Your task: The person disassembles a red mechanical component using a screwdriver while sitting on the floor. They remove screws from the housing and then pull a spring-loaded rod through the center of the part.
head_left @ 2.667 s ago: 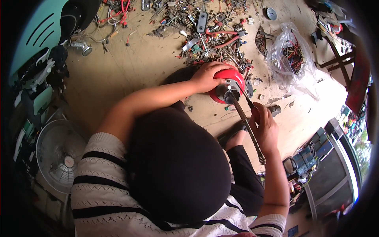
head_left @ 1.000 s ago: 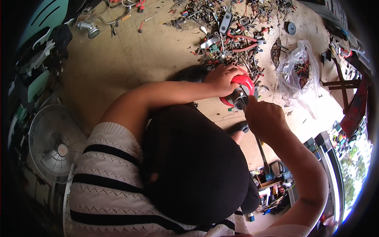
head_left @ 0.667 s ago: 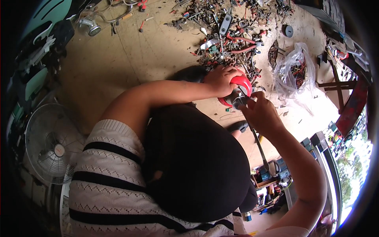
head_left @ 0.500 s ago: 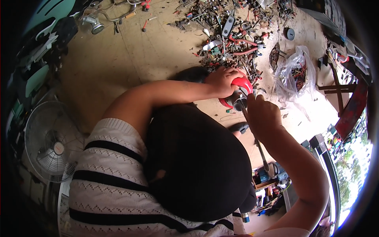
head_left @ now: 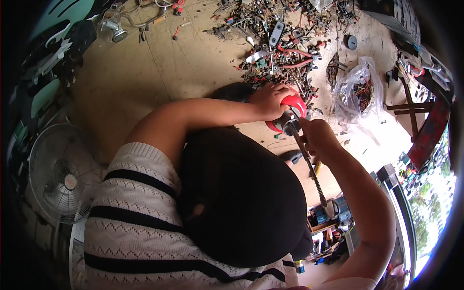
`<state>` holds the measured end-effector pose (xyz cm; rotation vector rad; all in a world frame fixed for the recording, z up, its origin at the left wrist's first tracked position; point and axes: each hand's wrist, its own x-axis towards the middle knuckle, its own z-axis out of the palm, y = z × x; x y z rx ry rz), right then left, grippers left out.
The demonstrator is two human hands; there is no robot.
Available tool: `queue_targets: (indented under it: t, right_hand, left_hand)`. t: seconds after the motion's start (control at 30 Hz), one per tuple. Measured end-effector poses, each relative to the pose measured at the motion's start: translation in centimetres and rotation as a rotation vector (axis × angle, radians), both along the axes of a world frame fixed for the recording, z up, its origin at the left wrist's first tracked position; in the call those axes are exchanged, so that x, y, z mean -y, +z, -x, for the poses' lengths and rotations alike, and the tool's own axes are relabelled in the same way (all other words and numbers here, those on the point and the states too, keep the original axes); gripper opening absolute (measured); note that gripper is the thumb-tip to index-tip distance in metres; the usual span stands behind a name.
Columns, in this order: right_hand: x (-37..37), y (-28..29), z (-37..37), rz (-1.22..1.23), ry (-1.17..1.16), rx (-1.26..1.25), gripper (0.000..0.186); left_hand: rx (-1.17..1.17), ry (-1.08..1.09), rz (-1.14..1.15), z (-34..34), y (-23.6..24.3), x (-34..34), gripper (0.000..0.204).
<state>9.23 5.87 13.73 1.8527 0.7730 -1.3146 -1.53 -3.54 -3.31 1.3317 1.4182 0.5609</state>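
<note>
My left hand [head_left: 271, 100] lies curled over a glossy red curved part [head_left: 295, 102], its fingers bent against the top of it. Below the red rim sits a dark round fitting [head_left: 291, 124] with bare metal around it. From there a long rod with a coiled spring [head_left: 315, 183] slants down to the right. My right hand [head_left: 318, 137] is closed just right of the fitting, beside the rod. What its fingers hold is mostly hidden; a yellowish piece [head_left: 317, 167] shows below them.
Loose screws and small parts [head_left: 290, 70] heap beyond my hands, with red-handled pliers [head_left: 297, 64] among them. A clear plastic bag [head_left: 357, 92] lies to the right. A fan [head_left: 67, 179] stands at left, and a large black rounded shape [head_left: 241, 203] fills the near middle.
My right hand has shifted slightly down and turned, baring more of the fitting and rod. The yellowish piece has come into sight below it. My left hand stays on the red part.
</note>
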Motion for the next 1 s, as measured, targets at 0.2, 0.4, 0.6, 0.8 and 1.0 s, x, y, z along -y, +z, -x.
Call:
queue_targets:
  t: [0.2, 0.4, 0.6, 0.8, 1.0]
  right_hand:
    - [1.9, 3.2, 1.6, -0.281, 1.469, -0.228, 0.033]
    - [2.9, 1.9, -0.7, -0.365, 1.618, -0.389, 0.014]
    - [2.9, 0.4, 0.2, -0.33, 1.35, -0.259, 0.019]
    - [2.1, 0.4, -0.5, -0.337, 0.888, -0.283, 0.034]
    - [1.9, 2.5, -0.4, -0.321, 1.722, -0.357, 0.018]
  left_hand:
    - [0.007, -0.03, 0.085, 0.8, 1.2, -0.4, 0.048]
    - [0.032, -0.02, -0.02, 0.1, 0.5, -0.2, 0.048]
    - [-0.004, -0.016, -0.04, 0.5, 0.5, 0.0, 0.046]
    - [-0.004, -0.006, -0.082, 0.3, 0.0, 0.3, 0.046]
    - [0.014, -0.008, -0.087, 0.0, 0.4, -0.1, 0.045]
